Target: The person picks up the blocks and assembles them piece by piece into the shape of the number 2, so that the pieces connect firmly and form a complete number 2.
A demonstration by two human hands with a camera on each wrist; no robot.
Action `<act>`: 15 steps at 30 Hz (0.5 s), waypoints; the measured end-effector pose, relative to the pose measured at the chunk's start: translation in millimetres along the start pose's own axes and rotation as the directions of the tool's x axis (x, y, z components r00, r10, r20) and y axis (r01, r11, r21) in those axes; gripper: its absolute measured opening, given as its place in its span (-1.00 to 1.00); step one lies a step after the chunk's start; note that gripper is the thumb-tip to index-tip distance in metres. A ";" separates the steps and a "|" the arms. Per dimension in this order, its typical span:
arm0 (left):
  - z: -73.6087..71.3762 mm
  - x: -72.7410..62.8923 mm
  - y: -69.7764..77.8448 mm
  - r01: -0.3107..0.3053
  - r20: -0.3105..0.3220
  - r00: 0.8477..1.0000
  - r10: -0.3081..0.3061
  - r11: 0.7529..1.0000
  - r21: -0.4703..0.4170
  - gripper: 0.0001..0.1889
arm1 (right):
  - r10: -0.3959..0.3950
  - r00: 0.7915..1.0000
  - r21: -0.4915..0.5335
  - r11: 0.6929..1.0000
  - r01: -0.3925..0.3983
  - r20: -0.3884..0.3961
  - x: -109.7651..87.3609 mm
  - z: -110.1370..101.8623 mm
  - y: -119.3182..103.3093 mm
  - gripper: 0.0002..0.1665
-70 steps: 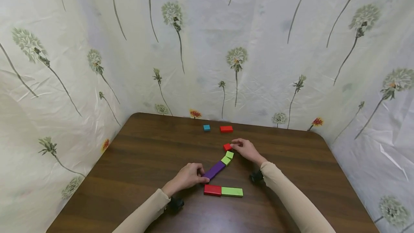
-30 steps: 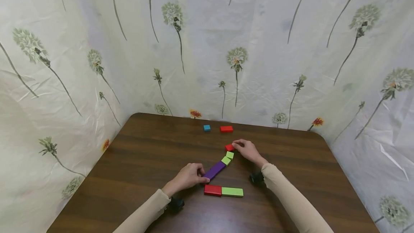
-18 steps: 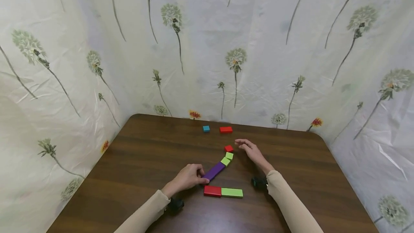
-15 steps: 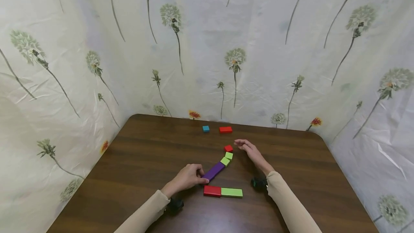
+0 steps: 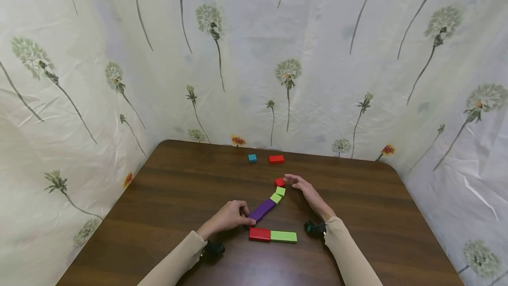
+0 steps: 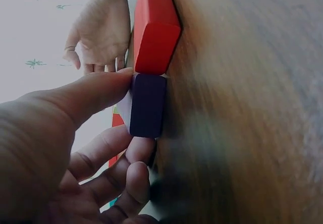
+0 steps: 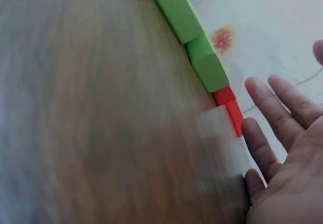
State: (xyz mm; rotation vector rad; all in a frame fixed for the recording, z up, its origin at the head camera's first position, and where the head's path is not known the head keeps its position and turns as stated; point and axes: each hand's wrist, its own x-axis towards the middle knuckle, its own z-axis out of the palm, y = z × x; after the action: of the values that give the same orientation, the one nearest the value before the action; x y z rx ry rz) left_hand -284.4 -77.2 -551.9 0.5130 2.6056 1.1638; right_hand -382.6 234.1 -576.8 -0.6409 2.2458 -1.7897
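Note:
My left hand (image 5: 228,216) pinches the near end of a long purple block (image 5: 263,210) between thumb and fingers; the left wrist view shows the block's dark end face (image 6: 148,105) in that grip. From its far end, a light-green block (image 5: 275,198), a second light-green block (image 5: 280,191) and a small red block (image 5: 279,182) continue as a bending row. Beside the small red block is my right hand (image 5: 307,191), its fingers extended and holding nothing. In the right wrist view, spread fingers (image 7: 282,115) show; whether any touches the red block is unclear.
A larger red block (image 5: 259,234) and a long light-green block (image 5: 283,236) lie end to end at the near side. Toward the table's (image 5: 190,176) back edge sit a blue block (image 5: 252,157) and another red block (image 5: 276,159). A flower-print curtain (image 5: 246,57) hangs behind.
My right hand has let go of the small red block, drawn off to the right with fingers straightening, then come back close beside it. The left hand stays on the purple block.

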 end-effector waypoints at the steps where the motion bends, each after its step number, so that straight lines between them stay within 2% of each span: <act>1: 0.0 0.1 0.4 0.001 0.000 1.000 -0.001 1.000 -0.005 -0.72 | 0.016 1.000 -0.007 1.000 -0.017 -0.007 -0.5 0.6 -0.1 -0.48; 8: 1.2 0.3 0.3 0.017 0.000 1.000 -0.017 1.000 -0.025 -0.71 | 0.133 0.991 -0.057 0.989 -0.134 -0.035 -2.4 6.0 -2.9 -0.49; 15: -2.2 2.3 -2.4 0.014 0.016 1.000 -0.013 0.999 -0.032 -0.68 | 0.124 0.992 -0.090 0.988 -0.124 -0.005 -0.2 7.4 -4.9 -0.48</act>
State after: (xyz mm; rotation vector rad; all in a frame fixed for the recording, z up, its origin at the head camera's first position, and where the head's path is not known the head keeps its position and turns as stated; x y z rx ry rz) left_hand -287.8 -79.2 -552.4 0.4951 2.5682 1.1904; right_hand -378.4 226.8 -574.0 -0.5046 2.3222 -1.6383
